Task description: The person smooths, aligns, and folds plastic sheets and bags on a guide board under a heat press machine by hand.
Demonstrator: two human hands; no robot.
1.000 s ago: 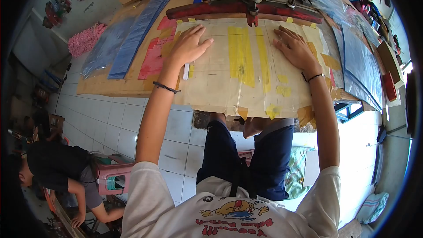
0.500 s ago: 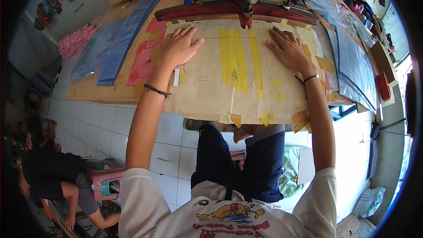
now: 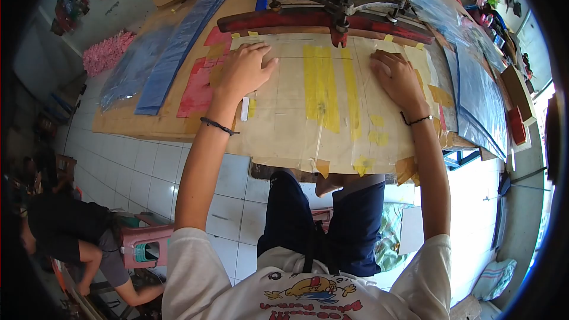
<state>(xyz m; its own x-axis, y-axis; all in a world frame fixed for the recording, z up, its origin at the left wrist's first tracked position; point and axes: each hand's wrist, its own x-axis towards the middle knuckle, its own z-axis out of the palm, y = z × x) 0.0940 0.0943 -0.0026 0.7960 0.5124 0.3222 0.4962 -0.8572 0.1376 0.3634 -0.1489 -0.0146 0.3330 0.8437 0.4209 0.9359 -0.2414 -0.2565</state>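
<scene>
A tan board (image 3: 278, 130) covered in clear film and patched with yellow tape (image 3: 320, 89) lies in front of me on the table. My left hand (image 3: 246, 72) rests on its upper left part, palm down, fingers stretched out and nothing held. On the upper right part of the board lies my right hand (image 3: 400, 80), its fingers bent and its thumb apart, holding nothing that I can see. Just beyond both hands is a press machine's long red bar (image 3: 284, 19), with dark metal clamps above it. A small white strip (image 3: 245, 109) lies below my left hand.
Blue plastic sheets (image 3: 178, 53) lie on the left of the wooden table (image 3: 136, 125), more blue sheets (image 3: 483, 98) on the right. Pink material (image 3: 108, 52) is piled at the far left. Another person (image 3: 71, 231) bends beside a pink stool (image 3: 145, 247) at the lower left.
The right hand's fingers have drawn in from spread to bent. The left hand stays on the board. The whole view has shifted slightly, so the table and machine appear lower and further right.
</scene>
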